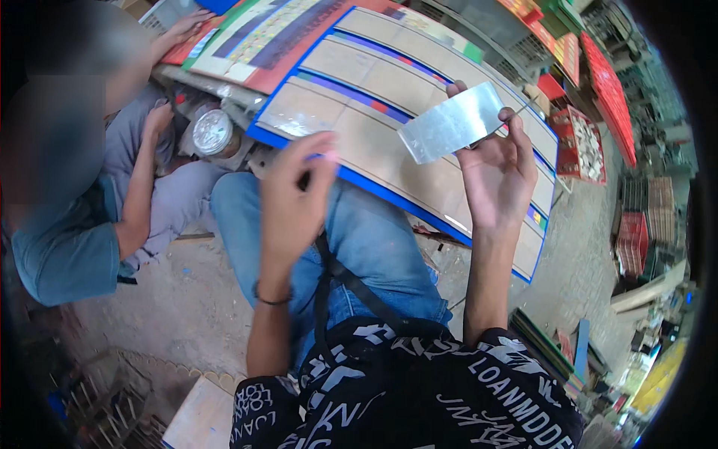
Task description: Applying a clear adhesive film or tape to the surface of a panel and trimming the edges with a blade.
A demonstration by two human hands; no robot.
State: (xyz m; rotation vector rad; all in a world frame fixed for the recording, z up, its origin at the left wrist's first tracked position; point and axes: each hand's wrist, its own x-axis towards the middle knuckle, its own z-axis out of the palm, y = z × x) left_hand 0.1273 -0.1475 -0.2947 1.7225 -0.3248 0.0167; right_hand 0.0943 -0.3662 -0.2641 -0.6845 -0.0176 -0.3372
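My right hand [497, 176] holds a shiny rectangular metal plate [449, 123] over a board, its fingertips at the plate's edges. The board [374, 146] is beige with blue edging and dark, coloured strips across it, and lies tilted beyond my knees. My left hand [295, 194], slightly blurred, hangs at the board's near edge with curled fingers; what is in them, if anything, I cannot make out.
A co-worker [67, 217] sits at my left, one hand [179, 30] on a colourful panel [232, 41]. A clear tub [213, 133] is between us. A red crate [580, 142], stacked boards [643, 224] and planks [542, 344] are at the right.
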